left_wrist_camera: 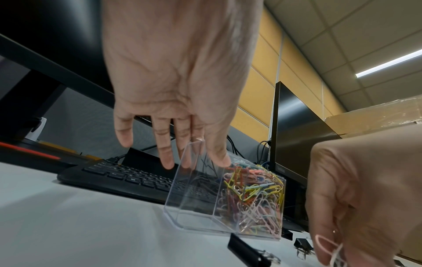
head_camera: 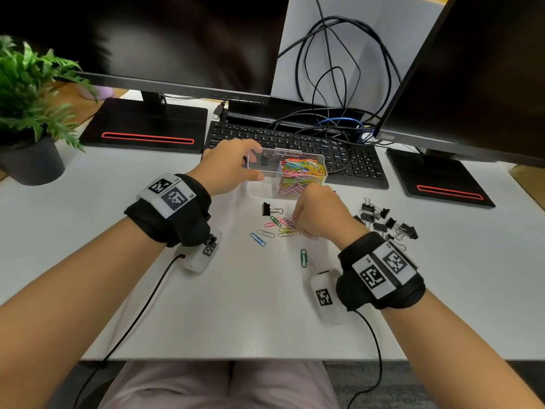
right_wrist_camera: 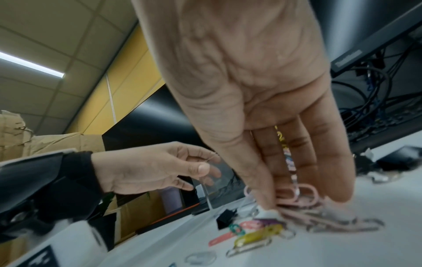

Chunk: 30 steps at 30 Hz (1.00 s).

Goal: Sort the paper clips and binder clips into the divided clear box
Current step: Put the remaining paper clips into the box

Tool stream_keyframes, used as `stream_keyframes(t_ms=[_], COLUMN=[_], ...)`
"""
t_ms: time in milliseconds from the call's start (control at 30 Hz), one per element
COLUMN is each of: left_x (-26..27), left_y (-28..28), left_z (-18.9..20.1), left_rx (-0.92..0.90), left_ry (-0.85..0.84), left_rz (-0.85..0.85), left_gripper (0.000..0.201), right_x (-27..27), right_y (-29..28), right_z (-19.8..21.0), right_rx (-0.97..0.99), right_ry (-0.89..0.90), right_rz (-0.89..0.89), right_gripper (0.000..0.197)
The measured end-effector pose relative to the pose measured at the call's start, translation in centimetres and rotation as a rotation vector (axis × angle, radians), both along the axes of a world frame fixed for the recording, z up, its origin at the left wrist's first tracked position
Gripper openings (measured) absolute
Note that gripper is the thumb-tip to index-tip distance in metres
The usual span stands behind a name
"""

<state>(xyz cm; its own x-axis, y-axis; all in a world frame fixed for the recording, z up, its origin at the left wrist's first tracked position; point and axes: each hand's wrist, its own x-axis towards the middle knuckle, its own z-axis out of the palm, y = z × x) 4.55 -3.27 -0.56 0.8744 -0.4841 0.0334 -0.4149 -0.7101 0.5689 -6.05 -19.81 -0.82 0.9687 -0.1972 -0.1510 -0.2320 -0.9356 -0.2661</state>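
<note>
Paper clips (head_camera: 284, 227) lay just before the clear box (head_camera: 267, 180); our left hand (head_camera: 228, 169) gripped its wall; right hand (head_camera: 320, 214) pinched pink clips; we'd lift them together, drop in the filled side.

White surface (head_camera: 73, 231) under two dark monitors: left monitor (head_camera: 177, 39) on black base with red stripe (head_camera: 147, 138), right monitor (head_camera: 486, 69) on matching base (head_camera: 442, 184). Black keyboard (head_camera: 295, 143) between bases, tangle of black cables (head_camera: 330, 69) against pale partition behind. Potted fern (head_camera: 29, 93) at far left. Yellow wall panels (left_wrist_camera: 262, 81), tiled ceiling with strip light (left_wrist_camera: 388, 63), cardboard boxes (right_wrist_camera: 34, 140)
</note>
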Motion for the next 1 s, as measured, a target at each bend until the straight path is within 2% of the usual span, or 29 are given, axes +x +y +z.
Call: stream_keyframes(t_ms=[267, 400, 633, 767, 1000], left_x=[0.0, 0.3, 0.8, 0.7, 0.6], left_y=[0.1, 0.1, 0.2, 0.3, 0.3], left_z=[0.1, 0.1, -0.4, -0.3, -0.2], left_rx=[-0.014, -0.019, -0.021, -0.018, -0.006], left_ry=[0.000, -0.001, -0.004, -0.014, -0.021], left_rz=[-0.004, -0.009, -0.021, -0.017, -0.016], left_gripper=[0.054, 0.053, 0.052, 0.051, 0.052], right_x=[-0.5, -0.5, 2.3, 4.0, 5.3], right_y=[-1.7, -2.9, -4.7, -4.5, -3.4], right_z=[1.8, 3.1, 5.7, 6.0, 5.5], right_rx=[0.254, 0.414, 0.549, 0.475, 0.308], right_ry=[-0.048, -0.146, -0.359, -0.410, -0.382], right_rz=[-0.059, -0.148, -0.214, -0.158, -0.084], right_gripper=[0.015, 0.011, 0.013, 0.009, 0.012])
